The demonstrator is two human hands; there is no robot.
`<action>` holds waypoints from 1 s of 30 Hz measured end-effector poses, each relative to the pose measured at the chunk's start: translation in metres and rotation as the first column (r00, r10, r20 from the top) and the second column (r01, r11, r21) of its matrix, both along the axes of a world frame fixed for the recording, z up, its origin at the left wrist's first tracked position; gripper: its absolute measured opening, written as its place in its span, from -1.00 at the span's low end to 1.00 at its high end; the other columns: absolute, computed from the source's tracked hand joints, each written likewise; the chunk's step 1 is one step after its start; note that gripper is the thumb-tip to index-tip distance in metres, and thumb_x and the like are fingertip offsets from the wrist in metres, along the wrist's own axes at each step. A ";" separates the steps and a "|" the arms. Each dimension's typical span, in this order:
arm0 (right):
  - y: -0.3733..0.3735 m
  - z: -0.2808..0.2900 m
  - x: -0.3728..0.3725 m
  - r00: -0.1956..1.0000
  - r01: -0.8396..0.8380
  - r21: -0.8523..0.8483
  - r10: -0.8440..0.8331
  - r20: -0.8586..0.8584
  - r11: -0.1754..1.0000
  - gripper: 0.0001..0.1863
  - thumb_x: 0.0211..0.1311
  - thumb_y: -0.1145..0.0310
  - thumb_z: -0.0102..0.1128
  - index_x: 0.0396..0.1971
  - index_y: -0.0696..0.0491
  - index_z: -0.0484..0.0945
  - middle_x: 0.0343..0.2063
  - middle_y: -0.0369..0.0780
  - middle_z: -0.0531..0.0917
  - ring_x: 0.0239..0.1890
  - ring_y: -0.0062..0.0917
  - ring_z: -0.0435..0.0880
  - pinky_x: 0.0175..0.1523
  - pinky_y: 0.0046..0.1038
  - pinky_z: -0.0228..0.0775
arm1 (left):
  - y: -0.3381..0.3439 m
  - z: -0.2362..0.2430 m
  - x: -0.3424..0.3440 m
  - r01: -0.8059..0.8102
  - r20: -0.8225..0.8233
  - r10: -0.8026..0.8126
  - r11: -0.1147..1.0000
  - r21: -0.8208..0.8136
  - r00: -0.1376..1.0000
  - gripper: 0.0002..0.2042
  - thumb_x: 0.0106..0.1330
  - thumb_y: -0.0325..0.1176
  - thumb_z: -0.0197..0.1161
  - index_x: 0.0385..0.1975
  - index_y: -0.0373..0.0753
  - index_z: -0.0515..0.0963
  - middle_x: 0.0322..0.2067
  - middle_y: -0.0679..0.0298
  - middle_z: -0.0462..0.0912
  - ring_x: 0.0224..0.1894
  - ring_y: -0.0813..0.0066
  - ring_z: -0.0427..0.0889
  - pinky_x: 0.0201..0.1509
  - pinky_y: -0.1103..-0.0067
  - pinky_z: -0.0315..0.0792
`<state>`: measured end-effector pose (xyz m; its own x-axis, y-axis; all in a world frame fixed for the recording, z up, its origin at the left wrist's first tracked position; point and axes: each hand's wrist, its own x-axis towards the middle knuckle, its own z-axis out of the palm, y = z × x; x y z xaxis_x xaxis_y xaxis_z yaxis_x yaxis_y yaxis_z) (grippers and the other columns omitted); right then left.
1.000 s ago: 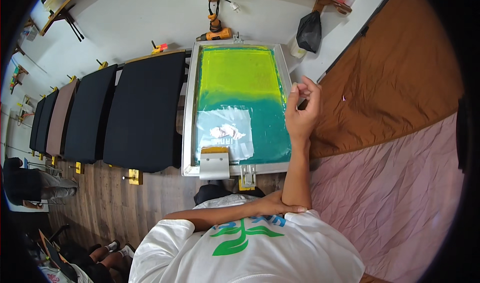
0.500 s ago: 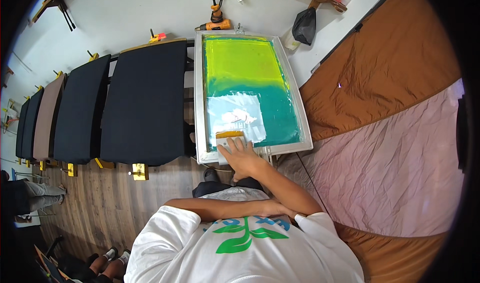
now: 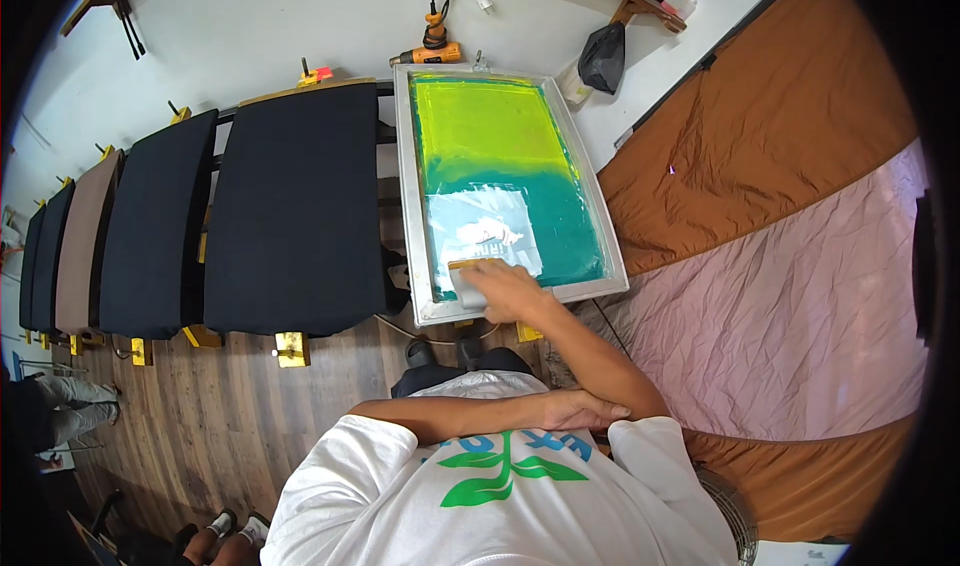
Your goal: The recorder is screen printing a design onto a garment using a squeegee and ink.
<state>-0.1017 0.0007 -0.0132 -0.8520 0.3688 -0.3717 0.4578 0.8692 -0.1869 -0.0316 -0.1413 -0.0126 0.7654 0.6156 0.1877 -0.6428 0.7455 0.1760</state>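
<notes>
My right hand (image 3: 503, 290) is closed around a squeegee (image 3: 467, 288) with a grey body and an amber-yellow edge. It is at the near left end of a screen printing frame (image 3: 612, 228), by the pale stencil area. Bright yellow-green ink (image 3: 485, 121) covers the far part of the mesh, with teal (image 3: 560, 216) in the near part. White ink (image 3: 487, 232) lies over the pale stencil area (image 3: 450, 216). My left hand (image 3: 585, 410) crosses my chest and rests against my right arm near the elbow, its visible fingers stretched out and some hidden.
Left of the frame stands a row of boards, several covered in black cloth (image 3: 295, 206) and one in brown cloth (image 3: 88, 241), with yellow clamps (image 3: 292, 349). An orange heat gun (image 3: 432, 54) lies behind the frame. Brown and pinkish fabric (image 3: 760, 336) hangs at right. Other people's legs (image 3: 85, 406) show at left.
My right hand and the squeegee have shifted slightly right, and the hand has turned so its fingers look more curled. More of my left hand shows. The whole view has shifted slightly.
</notes>
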 end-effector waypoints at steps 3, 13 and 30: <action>0.013 0.005 -0.002 0.997 0.077 -0.081 -0.075 0.034 0.994 -0.22 -0.12 0.40 0.39 0.24 0.02 0.35 0.08 -0.10 0.51 0.10 -0.15 0.51 0.14 -0.15 0.46 | 0.005 0.009 -0.006 -0.040 0.024 0.040 0.999 0.004 0.999 -0.61 0.34 -0.43 0.27 0.15 -0.32 0.47 0.08 0.22 0.61 0.12 0.46 0.57 0.28 0.47 0.40; 0.006 -0.011 0.040 0.927 0.206 -0.029 -0.205 -0.314 0.978 -0.36 -0.15 0.61 0.28 0.09 0.05 0.48 0.00 -0.13 0.59 0.06 -0.13 0.56 0.08 -0.15 0.48 | 0.004 0.026 -0.086 0.161 -0.648 0.541 0.688 0.708 0.536 -0.57 0.27 -0.01 0.38 -0.16 -0.29 0.55 -0.50 0.28 0.55 -0.43 0.51 0.55 -0.34 0.53 0.46; 0.023 -0.027 0.063 0.795 0.286 0.068 -0.197 -0.573 0.956 -0.62 0.12 0.53 0.13 0.00 0.15 0.55 0.06 -0.03 0.58 0.13 -0.04 0.55 0.07 -0.16 0.53 | 0.068 -0.004 -0.130 0.274 -0.184 0.568 0.623 0.732 -0.802 -0.35 0.00 -0.61 0.32 0.21 -0.16 0.37 0.06 0.01 0.39 0.12 -0.04 0.38 0.14 0.25 0.39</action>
<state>-0.0384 0.0233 -0.0404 -0.7706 0.6017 0.2101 0.5129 0.7812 -0.3559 -0.1617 -0.0729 -0.0162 -0.3456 0.9195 0.1870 0.8132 0.1941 0.5487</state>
